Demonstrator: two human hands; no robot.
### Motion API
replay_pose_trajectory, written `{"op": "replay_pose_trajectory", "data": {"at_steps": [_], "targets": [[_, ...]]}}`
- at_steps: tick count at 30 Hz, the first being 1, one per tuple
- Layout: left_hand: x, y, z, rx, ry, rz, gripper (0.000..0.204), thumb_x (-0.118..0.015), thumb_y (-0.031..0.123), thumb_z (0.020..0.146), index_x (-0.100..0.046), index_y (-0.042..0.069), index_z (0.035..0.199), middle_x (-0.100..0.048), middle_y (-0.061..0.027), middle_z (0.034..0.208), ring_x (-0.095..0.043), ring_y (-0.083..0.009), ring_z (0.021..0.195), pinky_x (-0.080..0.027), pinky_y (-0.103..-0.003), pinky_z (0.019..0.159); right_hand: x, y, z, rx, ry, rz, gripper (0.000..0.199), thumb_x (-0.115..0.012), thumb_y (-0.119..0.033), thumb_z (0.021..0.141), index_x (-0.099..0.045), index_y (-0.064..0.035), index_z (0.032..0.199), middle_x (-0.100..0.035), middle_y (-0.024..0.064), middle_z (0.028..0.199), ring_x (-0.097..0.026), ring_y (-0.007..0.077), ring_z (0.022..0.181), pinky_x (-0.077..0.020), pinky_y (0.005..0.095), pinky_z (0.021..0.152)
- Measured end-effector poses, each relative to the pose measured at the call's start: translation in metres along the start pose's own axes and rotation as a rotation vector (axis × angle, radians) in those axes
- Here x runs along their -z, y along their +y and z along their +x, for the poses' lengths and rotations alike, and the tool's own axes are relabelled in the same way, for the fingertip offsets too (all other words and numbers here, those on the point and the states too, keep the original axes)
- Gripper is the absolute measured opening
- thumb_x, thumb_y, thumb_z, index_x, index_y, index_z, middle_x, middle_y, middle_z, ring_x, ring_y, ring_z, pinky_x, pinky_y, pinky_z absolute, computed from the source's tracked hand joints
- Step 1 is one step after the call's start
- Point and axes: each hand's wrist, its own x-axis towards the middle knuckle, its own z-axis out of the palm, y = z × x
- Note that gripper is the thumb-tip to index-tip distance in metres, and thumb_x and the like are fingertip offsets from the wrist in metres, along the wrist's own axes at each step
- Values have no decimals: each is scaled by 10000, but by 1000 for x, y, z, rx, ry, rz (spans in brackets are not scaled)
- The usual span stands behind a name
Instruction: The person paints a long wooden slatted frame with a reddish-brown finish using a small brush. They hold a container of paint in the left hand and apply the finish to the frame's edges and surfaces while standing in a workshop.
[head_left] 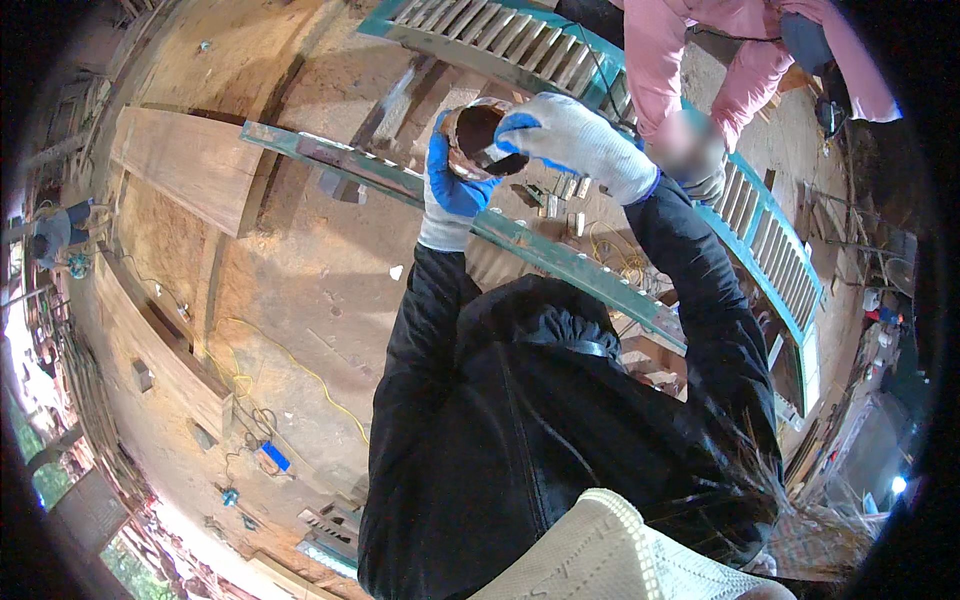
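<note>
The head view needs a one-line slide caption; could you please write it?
Gloved left hand holds a round container, right hand at its mouth, a long green beam behind.

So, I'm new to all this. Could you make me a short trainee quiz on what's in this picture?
1. True or false: the left hand holds the round container while the right hand is at its opening.

2. What colour are the sleeves of the co-worker nearby?
A) green
B) pink
C) yellow

3. Fill in the blank: on the ground to the left of the person's body lies a small ____ oblong block.

Key: 1. True. 2. B, pink. 3. Blue.
</note>
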Motion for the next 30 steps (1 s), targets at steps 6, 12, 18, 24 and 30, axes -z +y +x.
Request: {"op": "replay_pose_trajectory", "data": {"at_steps": [6,12,18,24,30], "targets": [[1,2,-2,6,84,-70,737,-536,637,982,-442,153,1529,-496,-140,1530,-501,-365,1391,-430,-632,1137,13,12,-10,-38,-19,308,314,-703,-322,950,-771,-50,1092,-680,24,788,-569,76,641,-457,254,553],[-9,-2,1,-73,174,140,870,-673,650,886,-409,143,1542,-431,-186,1563,-444,-436,1411,-384,-691,1146,10,21,-34,-161,32,632,274,-680,-294,977,-757,-81,1131,-629,-41,793,-498,35,612,-394,215,514],[-14,-8,-3,-103,175,199,803,-570,689,923,-404,213,1548,-427,-125,1577,-428,-396,1438,-380,-660,1157,-6,14,-100,-205,-166,579,278,-540,-81,1034,-676,-52,1274,-717,-1,938,-569,51,723,-494,228,643],[3,-8,5,-96,80,-208,694,-613,579,943,-521,145,1477,-541,-152,1501,-506,-385,1387,-391,-579,1178,-79,60,-144,111,41,226,491,-560,54,924,-633,-140,1369,-673,134,1249,-679,309,1115,-554,413,925],[0,-3,8,-68,36,-240,684,-626,571,939,-527,151,1470,-546,-149,1498,-505,-389,1388,-409,-592,1158,-101,84,-144,256,171,-291,374,-655,-93,932,-682,-190,1292,-694,156,1125,-691,387,968,-574,460,810]]}}
